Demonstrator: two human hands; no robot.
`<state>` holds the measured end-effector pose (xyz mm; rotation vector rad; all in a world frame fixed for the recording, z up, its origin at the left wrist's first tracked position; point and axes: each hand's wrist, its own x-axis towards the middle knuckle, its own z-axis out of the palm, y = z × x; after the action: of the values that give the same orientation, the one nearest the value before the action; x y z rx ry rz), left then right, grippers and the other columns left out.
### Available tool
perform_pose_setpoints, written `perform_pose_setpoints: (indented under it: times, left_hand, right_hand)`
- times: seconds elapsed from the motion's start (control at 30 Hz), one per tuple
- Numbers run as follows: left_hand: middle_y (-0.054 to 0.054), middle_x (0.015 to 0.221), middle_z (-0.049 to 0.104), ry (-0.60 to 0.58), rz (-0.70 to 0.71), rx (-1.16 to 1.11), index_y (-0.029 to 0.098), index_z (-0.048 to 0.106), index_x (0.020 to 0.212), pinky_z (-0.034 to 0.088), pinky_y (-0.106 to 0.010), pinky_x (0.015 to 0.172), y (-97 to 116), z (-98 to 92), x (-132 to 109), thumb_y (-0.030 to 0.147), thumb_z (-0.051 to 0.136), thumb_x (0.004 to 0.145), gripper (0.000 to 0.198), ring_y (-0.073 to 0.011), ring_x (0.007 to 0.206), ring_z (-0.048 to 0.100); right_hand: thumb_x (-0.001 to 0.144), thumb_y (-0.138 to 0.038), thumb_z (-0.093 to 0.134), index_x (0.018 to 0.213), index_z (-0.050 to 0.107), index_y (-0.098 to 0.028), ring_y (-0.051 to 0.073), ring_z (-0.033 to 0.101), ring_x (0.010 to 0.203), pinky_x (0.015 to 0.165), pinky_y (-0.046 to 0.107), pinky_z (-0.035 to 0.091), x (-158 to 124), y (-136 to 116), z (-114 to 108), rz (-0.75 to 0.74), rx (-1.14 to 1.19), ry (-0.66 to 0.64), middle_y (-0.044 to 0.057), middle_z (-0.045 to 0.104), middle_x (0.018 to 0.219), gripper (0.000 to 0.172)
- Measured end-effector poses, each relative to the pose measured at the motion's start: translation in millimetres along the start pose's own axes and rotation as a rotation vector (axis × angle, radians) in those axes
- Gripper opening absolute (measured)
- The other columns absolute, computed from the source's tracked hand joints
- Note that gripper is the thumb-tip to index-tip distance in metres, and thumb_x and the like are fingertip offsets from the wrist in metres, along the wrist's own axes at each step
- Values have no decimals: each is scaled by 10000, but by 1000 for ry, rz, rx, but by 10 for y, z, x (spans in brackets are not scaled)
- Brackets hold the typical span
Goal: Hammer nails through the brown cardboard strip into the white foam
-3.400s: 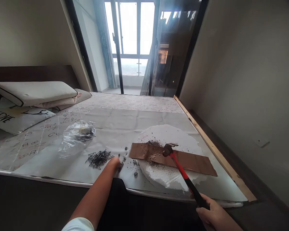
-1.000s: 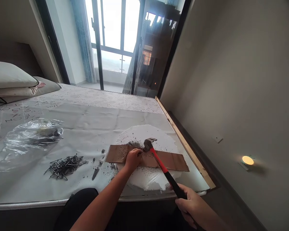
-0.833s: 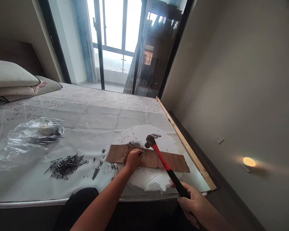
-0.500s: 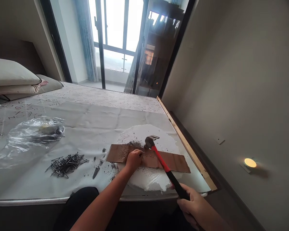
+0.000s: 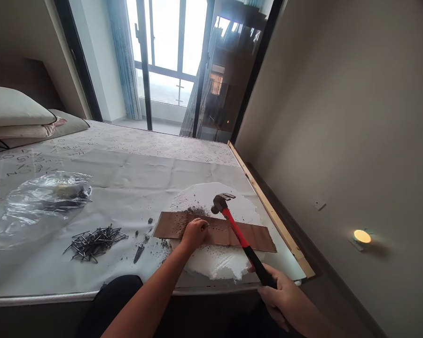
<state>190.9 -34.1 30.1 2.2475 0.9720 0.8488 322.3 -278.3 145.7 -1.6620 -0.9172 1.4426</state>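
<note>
Jutting from clamped right grip (image 5: 281, 292): hammer (image 5: 238, 234), head (image 5: 219, 203) near left grip (image 5: 194, 232), closure unclear.

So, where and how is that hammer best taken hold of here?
Probably by the black grip at the near end of the hammer, from the person's right, where the right hand holds it. The handle slants down toward that side, and the metal head lies at the far end, near the left hand.

The left arm (image 5: 160, 288) reaches over the bed's near edge (image 5: 38, 299), left hand (image 5: 194, 233) curled, fingertips pinching; right hand (image 5: 279, 292) clenched near that edge.
</note>
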Motion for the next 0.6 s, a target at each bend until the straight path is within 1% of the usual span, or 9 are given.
perform_pose_setpoints:
  times: [0.07, 0.13, 0.27, 0.33, 0.4, 0.43, 0.47, 0.57, 0.6]
  left_hand:
    - [-73, 860, 661, 102, -2, -102, 159, 674, 920, 480, -266, 683, 55, -101, 15, 117, 494, 722, 271, -160, 751, 598]
    - [-66, 859, 655, 230, -13, -193, 161, 650, 988, 482, -250, 656, 148, -270, 33, 166, 469, 760, 291, -144, 724, 593]
    - [-46, 874, 648, 428, -29, -222, 165, 639, 988, 481, -239, 670, 264, -742, 31, 246, 448, 790, 286, -134, 730, 594]
    - [-39, 872, 647, 495, -60, -138, 168, 640, 967, 477, -237, 678, 157, -988, -17, 267, 450, 784, 281, -135, 734, 593]
    - [-40, 864, 651, 530, -147, 3, 170, 639, 950, 469, -242, 689, -93, -1208, -111, 273, 440, 780, 282, -144, 740, 594]
    - [-50, 869, 655, 512, -210, 84, 164, 638, 944, 464, -244, 692, -256, -1303, -177, 267, 438, 774, 282, -151, 746, 597]
    - [-60, 861, 659, 440, -272, 179, 159, 644, 906, 457, -248, 703, -430, -1386, -256, 254, 450, 759, 261, -163, 761, 600]
    - [-70, 723, 658, 16, -509, 414, 169, 636, 679, 435, -262, 670, -902, -1543, -528, 212, 512, 686, 131, -196, 727, 599]
    - [-70, 669, 646, -62, -589, 454, 170, 615, 609, 428, -265, 652, -1014, -1559, -614, 193, 536, 650, 92, -202, 704, 596]
  right_hand:
    - [705, -328, 459, 1174, 373, -129, 52, 229, 263, 268, 156, 198, 50, 43, 11, 9, -14, 10, -159, 290, 355, 517]
    - [660, -304, 451, 1130, 402, -129, 53, 240, 249, 252, 156, 204, 142, 136, 55, 58, -21, 3, -157, 294, 360, 504]
    - [603, -260, 419, 1134, 405, -109, 60, 248, 241, 231, 160, 212, 259, 301, 131, 72, -13, -9, -152, 304, 365, 552]
    - [632, -287, 429, 1166, 393, -105, 55, 243, 242, 241, 160, 201, 220, 314, 125, 44, 20, -2, -151, 301, 376, 565]
    - [661, -321, 452, 1214, 364, -99, 55, 235, 251, 259, 165, 191, 133, 297, 100, 34, 60, -15, -153, 289, 374, 602]
    - [674, -334, 461, 1243, 338, -91, 59, 232, 258, 268, 168, 185, 85, 289, 86, 31, 72, -25, -155, 280, 360, 631]
    - [689, -343, 465, 1272, 306, -84, 63, 226, 266, 278, 174, 185, 41, 288, 75, 33, 84, -35, -157, 271, 352, 658]
    - [737, -355, 470, 1318, 245, -88, 60, 240, 306, 327, 183, 221, -39, 337, 65, 58, 136, -44, -144, 288, 387, 677]
    - [742, -354, 476, 1322, 239, -94, 58, 249, 320, 342, 186, 231, -47, 367, 69, 68, 155, -40, -139, 293, 409, 678]
